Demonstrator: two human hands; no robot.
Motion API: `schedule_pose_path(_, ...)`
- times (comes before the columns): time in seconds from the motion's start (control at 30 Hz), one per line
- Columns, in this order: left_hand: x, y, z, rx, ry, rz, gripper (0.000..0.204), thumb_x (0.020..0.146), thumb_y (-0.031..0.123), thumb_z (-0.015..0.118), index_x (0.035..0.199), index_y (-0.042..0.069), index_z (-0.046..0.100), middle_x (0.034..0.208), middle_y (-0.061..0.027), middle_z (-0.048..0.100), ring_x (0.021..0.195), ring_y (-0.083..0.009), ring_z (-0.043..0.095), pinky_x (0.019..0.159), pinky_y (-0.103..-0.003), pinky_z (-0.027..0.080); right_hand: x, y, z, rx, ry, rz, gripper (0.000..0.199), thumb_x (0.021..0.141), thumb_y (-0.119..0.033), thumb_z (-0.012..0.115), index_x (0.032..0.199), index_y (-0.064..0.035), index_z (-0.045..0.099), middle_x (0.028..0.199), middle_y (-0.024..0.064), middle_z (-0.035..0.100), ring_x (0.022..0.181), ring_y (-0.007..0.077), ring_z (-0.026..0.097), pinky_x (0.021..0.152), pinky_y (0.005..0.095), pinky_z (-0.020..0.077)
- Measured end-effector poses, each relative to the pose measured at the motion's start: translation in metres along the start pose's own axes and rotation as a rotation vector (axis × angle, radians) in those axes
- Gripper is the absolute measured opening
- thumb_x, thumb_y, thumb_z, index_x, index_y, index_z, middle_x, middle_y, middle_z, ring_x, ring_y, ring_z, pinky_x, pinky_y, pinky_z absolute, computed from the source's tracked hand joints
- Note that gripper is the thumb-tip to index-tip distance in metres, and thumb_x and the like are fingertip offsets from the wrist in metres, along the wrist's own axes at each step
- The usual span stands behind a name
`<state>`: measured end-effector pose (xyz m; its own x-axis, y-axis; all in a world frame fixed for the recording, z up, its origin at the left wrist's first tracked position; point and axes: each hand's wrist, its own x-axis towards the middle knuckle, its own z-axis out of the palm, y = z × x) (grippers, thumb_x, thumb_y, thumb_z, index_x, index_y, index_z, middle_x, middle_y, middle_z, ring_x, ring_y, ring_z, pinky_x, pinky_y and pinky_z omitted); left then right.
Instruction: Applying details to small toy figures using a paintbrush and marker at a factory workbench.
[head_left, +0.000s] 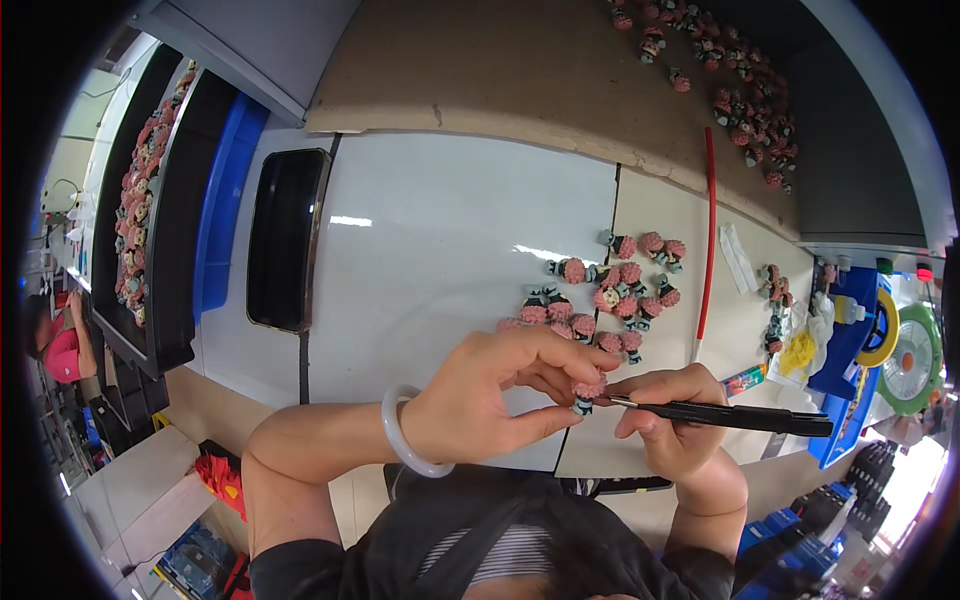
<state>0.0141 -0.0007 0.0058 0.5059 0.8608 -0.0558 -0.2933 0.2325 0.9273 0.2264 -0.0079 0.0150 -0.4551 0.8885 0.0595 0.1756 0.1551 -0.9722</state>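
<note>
My left hand (pixel 490 385), with a pale bangle (pixel 396 430) at the wrist, pinches a small figurine (pixel 588 390) between thumb and fingers. The figurine has bumpy pink hair and a dark, grey-green lower part. My right hand (pixel 675 420) is closed round a slim black craft knife (pixel 745 415). Its narrow metal tip points left, close beside the figurine; whether they touch I cannot tell. Just beyond my hands, a loose group of similar figurines (pixel 628 305) lies on the white worktop (pixel 440 240), some upright and some tipped over.
A black phone-like slab (pixel 287 240) lies at the left. Farther left stand a blue bin (pixel 222 210) and a black tray (pixel 180 215) full of figurines. A red rod (pixel 707 240) lies on the right. More figurines (pixel 745 100) are heaped far right, near a green fan (pixel 908 360).
</note>
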Motion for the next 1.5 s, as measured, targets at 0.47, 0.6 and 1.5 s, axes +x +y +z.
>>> schedule_pose_path(0.47, 0.004, 0.004, 0.001, 0.285, 0.049, 0.169, 0.036, 0.065, -0.009, 0.066, 0.099, 0.0, 0.061, 0.104, -0.0149, 0.058, 0.088, -0.0198, 0.06, 0.069, -0.026, 0.053, 0.002, -0.008, 0.004, 0.061, 0.049, 0.047, 0.025, 0.07, -0.012, 0.072, 0.084, -0.0052, 0.052, 0.08, 0.0123, 0.065, 0.071, 0.0232, 0.065, 0.058, 0.0277, 0.051)
schedule_pose_path(0.6, 0.005, 0.003, -0.001, 0.276, 0.026, 0.174, 0.038, 0.066, -0.009, 0.065, 0.102, 0.001, 0.059, 0.106, -0.0143, 0.057, 0.09, -0.02, 0.06, 0.072, -0.028, 0.053, 0.004, -0.005, 0.001, 0.04, 0.027, -0.01, 0.024, 0.076, -0.018, 0.067, 0.086, -0.0047, 0.05, 0.069, 0.0111, 0.063, 0.066, 0.0232, 0.064, 0.062, 0.0316, 0.0515)
schedule_pose_path(1.5, 0.007, -0.001, -0.008, -0.26, 0.025, -0.379, 0.03, 0.09, 0.018, 0.047, 0.115, 0.001, 0.046, 0.103, -0.0093, 0.057, 0.091, -0.0216, 0.06, 0.079, -0.03, 0.049, 0.029, -0.007, -0.004, -0.621, -0.065, -0.111, 0.013, 0.074, -0.004, 0.058, 0.086, -0.0018, 0.055, 0.069, 0.0124, 0.056, 0.058, 0.0289, 0.055, 0.052, 0.0333, 0.0432)
